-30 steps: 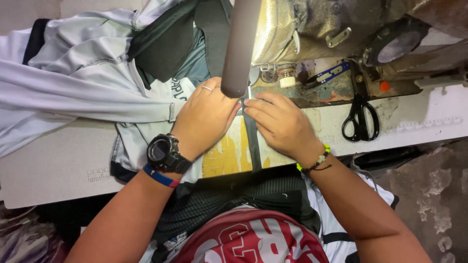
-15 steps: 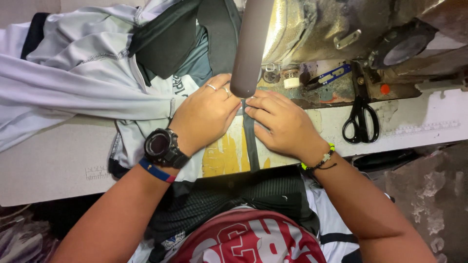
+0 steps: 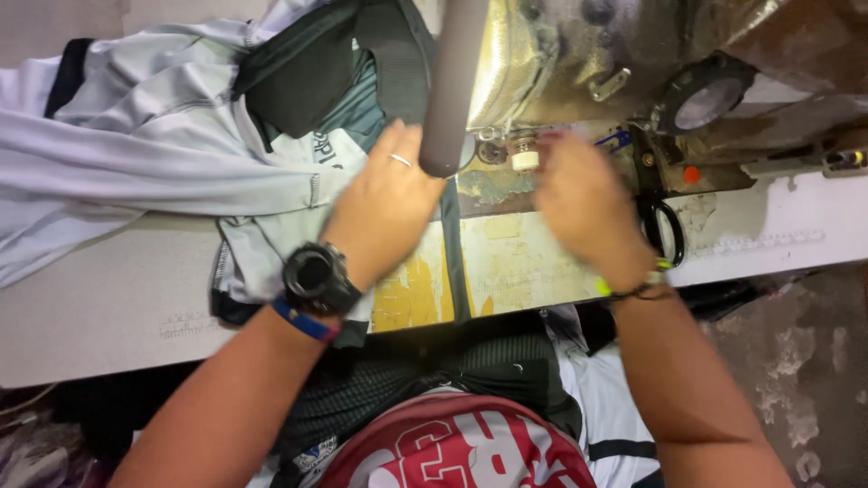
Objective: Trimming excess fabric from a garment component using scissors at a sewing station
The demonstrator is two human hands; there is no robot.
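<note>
My left hand (image 3: 384, 212) lies flat, palm down, on a grey and dark green garment (image 3: 181, 172) spread over the sewing table, with its fingertips by the machine's needle area (image 3: 506, 149). A dark fabric strip (image 3: 455, 262) runs from under that hand to the table's front edge. My right hand (image 3: 588, 203) is blurred to the right of the needle, over the machine bed and the blades of black scissors (image 3: 665, 230). Whether it holds anything is unclear. A black watch and a blue band are on my left wrist, and a bead bracelet is on my right.
A worn metal sewing machine (image 3: 615, 63) fills the top right, with a dark cylindrical pole (image 3: 452, 81) in front of it. The white table (image 3: 108, 307) has a yellowed plate (image 3: 515, 271) at the middle. More fabric lies in my lap.
My right hand has left the fabric strip and swung right toward the scissors, blurring. My left hand stays on the garment and has slid slightly toward the needle.
</note>
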